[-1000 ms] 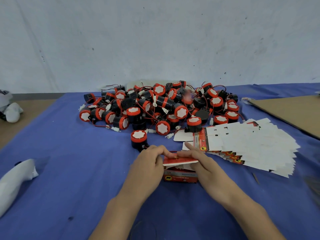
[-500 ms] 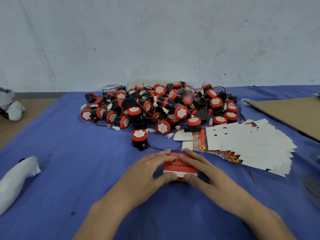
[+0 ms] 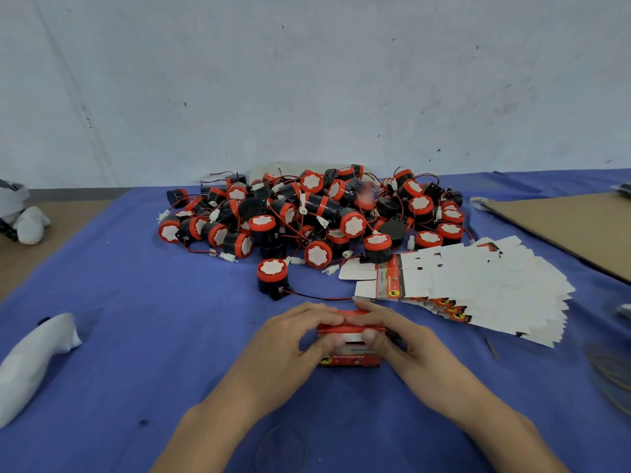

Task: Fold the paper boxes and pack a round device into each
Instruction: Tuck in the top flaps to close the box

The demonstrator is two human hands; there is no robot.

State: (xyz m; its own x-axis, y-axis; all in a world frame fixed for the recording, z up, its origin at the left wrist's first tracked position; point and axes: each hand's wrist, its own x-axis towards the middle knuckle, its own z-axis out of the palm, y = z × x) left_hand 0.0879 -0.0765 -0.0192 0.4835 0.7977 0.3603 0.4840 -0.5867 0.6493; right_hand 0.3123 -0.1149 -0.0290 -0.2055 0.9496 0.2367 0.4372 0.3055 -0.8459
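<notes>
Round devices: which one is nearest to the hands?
The lone upright device standing apart in front of the pile, just beyond the left hand; the others lie heaped together.

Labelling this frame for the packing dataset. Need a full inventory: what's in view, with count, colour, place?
red paper box: one, red with white band, near middle of the cloth, between the hands
round devices: a pile, too many to count, black with red caps, white tops, mid-cloth toward the wall
lone round device: one, same colours, upright before the pile
flat box blanks: fanned stack, white with red print, right of the box
cardboard sheet: one, brown, far right
blue cloth: one, covers the table
white bundle: one, left edge
left hand: grips the box's left end
right hand: grips its right end
</notes>
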